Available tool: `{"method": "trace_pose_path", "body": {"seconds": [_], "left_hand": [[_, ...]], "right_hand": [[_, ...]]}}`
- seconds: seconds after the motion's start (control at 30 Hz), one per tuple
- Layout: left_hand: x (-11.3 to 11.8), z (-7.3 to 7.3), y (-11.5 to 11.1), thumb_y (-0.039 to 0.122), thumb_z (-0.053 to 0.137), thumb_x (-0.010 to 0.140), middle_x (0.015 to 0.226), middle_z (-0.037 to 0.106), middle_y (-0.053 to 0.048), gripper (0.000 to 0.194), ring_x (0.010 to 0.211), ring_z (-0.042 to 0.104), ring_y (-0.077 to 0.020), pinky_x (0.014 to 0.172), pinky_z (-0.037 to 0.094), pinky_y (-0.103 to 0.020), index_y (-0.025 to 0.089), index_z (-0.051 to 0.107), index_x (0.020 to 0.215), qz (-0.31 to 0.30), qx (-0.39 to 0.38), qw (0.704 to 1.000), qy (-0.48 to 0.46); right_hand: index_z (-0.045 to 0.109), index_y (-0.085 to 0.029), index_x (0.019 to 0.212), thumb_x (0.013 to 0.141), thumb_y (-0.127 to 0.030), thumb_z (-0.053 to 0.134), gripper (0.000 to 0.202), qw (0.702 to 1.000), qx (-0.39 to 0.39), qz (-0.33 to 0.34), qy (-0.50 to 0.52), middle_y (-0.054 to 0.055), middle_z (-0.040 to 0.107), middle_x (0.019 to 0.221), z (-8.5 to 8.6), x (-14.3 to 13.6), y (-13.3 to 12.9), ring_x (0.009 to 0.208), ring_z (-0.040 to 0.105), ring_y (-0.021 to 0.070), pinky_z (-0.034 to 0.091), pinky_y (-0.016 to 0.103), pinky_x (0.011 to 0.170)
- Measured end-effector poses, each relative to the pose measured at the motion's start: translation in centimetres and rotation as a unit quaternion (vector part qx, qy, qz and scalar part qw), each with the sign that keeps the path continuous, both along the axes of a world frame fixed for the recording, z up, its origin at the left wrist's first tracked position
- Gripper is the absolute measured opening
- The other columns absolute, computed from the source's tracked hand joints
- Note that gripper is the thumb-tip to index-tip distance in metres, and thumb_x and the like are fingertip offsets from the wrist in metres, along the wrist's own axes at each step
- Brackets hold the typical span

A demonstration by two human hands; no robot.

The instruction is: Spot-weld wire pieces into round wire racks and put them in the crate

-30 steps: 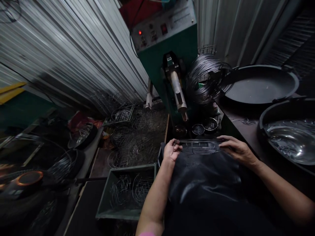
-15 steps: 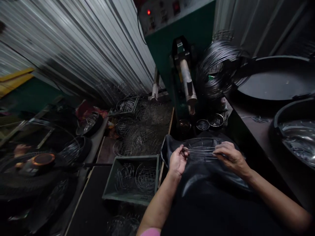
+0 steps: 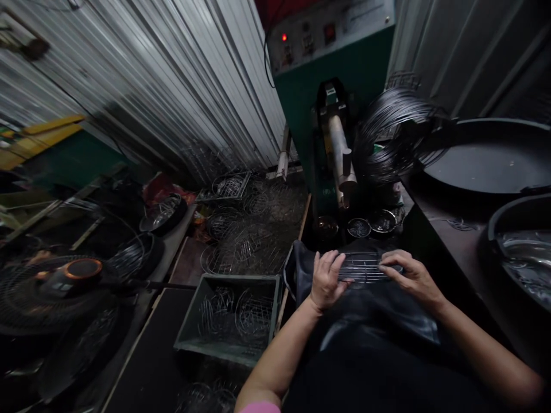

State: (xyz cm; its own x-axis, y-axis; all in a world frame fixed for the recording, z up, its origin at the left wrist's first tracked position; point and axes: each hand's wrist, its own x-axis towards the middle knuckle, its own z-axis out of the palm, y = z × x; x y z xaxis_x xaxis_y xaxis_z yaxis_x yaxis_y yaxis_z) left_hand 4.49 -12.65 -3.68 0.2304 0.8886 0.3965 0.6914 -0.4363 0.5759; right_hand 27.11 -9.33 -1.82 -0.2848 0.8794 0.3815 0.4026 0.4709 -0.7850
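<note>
Corrugated wall (image 3: 206, 74) is seen across the back, w/ a green machine (image 3: 295, 106) set in front of it. Dark shiny cloth (image 3: 383, 321) is spread below the hands, approx. center-right. Big round pan (image 3: 482, 166) is placed over on the right, & a green bin (image 3: 228, 348) w/ bent wire pieces inside is parked left of the cloth. Wire coil (image 3: 391, 135) is kept btwn machine & pan. Wire rack (image 3: 361, 268) is held up over the cloth, btwn both hands, bars running roughly from one to the other. Its left end is gripped by the left hand (image 3: 327, 281), fingers curled over it; its right end is pinched by the right hand (image 3: 411, 276), thumb vs. fingers. Small dishes (image 3: 359, 228) are lined up just past the rack. Tiny red light (image 3: 284, 37) is lit on the machine's panel.
</note>
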Motion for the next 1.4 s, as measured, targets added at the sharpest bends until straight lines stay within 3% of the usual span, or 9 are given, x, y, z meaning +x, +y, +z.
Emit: {"method": "trace_pose_path", "body": {"seconds": [0.3, 0.47, 0.57, 0.73, 0.9, 1.0, 1.07, 1.23, 1.4], "left_hand": [[0.1, 0.0, 1.9, 0.028, 0.066, 0.068, 0.12, 0.054, -0.013, 0.044, 0.119, 0.043, -0.0292, 0.106, 0.013, -0.053, 0.025, 0.055, 0.112, -0.005, 0.009, 0.997, -0.08], [1.0, 0.1, 2.8, 0.02, 0.064, 0.065, 0.109, 0.057, -0.011, 0.033, 0.112, 0.049, -0.0274, 0.104, 0.02, -0.056, 0.02, 0.054, 0.096, 0.046, 0.042, 0.997, -0.049], [1.5, 0.3, 3.7, 0.016, 0.059, 0.066, 0.102, 0.057, -0.009, 0.041, 0.101, 0.054, -0.0238, 0.101, 0.028, -0.054, 0.018, 0.048, 0.105, 0.084, 0.065, 0.994, 0.007], [1.2, 1.5, 6.4, 0.015, 0.058, 0.066, 0.104, 0.057, -0.007, 0.052, 0.098, 0.053, -0.0224, 0.098, 0.036, -0.048, 0.02, 0.045, 0.116, 0.069, 0.074, 0.994, 0.032], [0.7, 2.2, 9.6, 0.016, 0.059, 0.064, 0.101, 0.059, -0.006, 0.044, 0.099, 0.053, -0.0225, 0.1, 0.032, -0.05, 0.021, 0.049, 0.107, 0.071, 0.088, 0.993, 0.024], [0.7, 2.4, 10.9, 0.017, 0.06, 0.065, 0.101, 0.06, -0.005, 0.044, 0.098, 0.055, -0.0224, 0.105, 0.019, -0.057, 0.022, 0.048, 0.107, 0.085, 0.088, 0.992, 0.031], [0.6, 2.4, 11.6, 0.017, 0.06, 0.065, 0.101, 0.06, -0.004, 0.044, 0.097, 0.055, -0.0224, 0.105, 0.013, -0.061, 0.022, 0.047, 0.106, 0.091, 0.087, 0.991, 0.035], [0.0, 1.2, 13.0, 0.017, 0.061, 0.065, 0.099, 0.059, -0.006, 0.044, 0.097, 0.054, -0.0227, 0.098, 0.033, -0.051, 0.021, 0.048, 0.106, 0.081, 0.102, 0.992, 0.005], [-0.7, 0.2, 13.7, 0.022, 0.06, 0.07, 0.101, 0.057, -0.007, 0.043, 0.098, 0.054, -0.0213, 0.097, 0.035, -0.049, 0.023, 0.049, 0.112, 0.079, 0.128, 0.989, 0.013]], "right_hand": [[0.061, -0.022, 0.081, 0.082, -0.033, 0.049, 0.016, 1.0, 0.021, -0.009, -0.02, 0.006, 0.066, 0.091, 2.1, -1.5, 1.6, 0.087, 0.061, 0.022, 0.045, 0.037, 0.08], [0.059, -0.021, 0.069, 0.082, -0.042, 0.053, 0.025, 0.998, 0.037, -0.031, -0.034, 0.005, 0.067, 0.081, 1.8, -3.2, 2.5, 0.079, 0.061, 0.0221, 0.041, 0.039, 0.08], [0.058, -0.021, 0.065, 0.08, -0.049, 0.054, 0.032, 0.999, 0.014, -0.041, -0.021, 0.005, 0.066, 0.075, 1.7, -3.4, 3.3, 0.075, 0.06, 0.0221, 0.041, 0.037, 0.076], [0.057, -0.021, 0.065, 0.077, -0.055, 0.054, 0.036, 0.997, -0.039, -0.061, 0.03, 0.007, 0.065, 0.084, 1.8, -2.2, 5.4, 0.078, 0.06, 0.0224, 0.044, 0.033, 0.073], [0.058, -0.02, 0.066, 0.077, -0.053, 0.054, 0.036, 0.994, -0.046, -0.084, 0.06, 0.008, 0.064, 0.09, 1.4, -1.9, 8.0, 0.083, 0.059, 0.0227, 0.043, 0.034, 0.077], [0.057, -0.02, 0.065, 0.078, -0.053, 0.054, 0.035, 0.992, -0.027, -0.1, 0.077, 0.008, 0.063, 0.09, 1.0, -2.3, 9.3, 0.085, 0.058, 0.0227, 0.042, 0.034, 0.078], [0.057, -0.02, 0.064, 0.078, -0.052, 0.054, 0.035, 0.991, -0.019, -0.101, 0.083, 0.008, 0.063, 0.089, 0.8, -2.6, 10.0, 0.085, 0.058, 0.0224, 0.042, 0.034, 0.077], [0.057, -0.02, 0.065, 0.079, -0.049, 0.056, 0.031, 0.993, 0.0, -0.088, 0.084, 0.007, 0.062, 0.088, 0.3, -3.1, 11.5, 0.083, 0.058, 0.0217, 0.042, 0.035, 0.078], [0.058, -0.02, 0.066, 0.079, -0.046, 0.057, 0.028, 0.993, -0.001, -0.081, 0.084, 0.006, 0.062, 0.088, 0.0, -3.3, 12.3, 0.082, 0.058, 0.0206, 0.042, 0.034, 0.078]]}}
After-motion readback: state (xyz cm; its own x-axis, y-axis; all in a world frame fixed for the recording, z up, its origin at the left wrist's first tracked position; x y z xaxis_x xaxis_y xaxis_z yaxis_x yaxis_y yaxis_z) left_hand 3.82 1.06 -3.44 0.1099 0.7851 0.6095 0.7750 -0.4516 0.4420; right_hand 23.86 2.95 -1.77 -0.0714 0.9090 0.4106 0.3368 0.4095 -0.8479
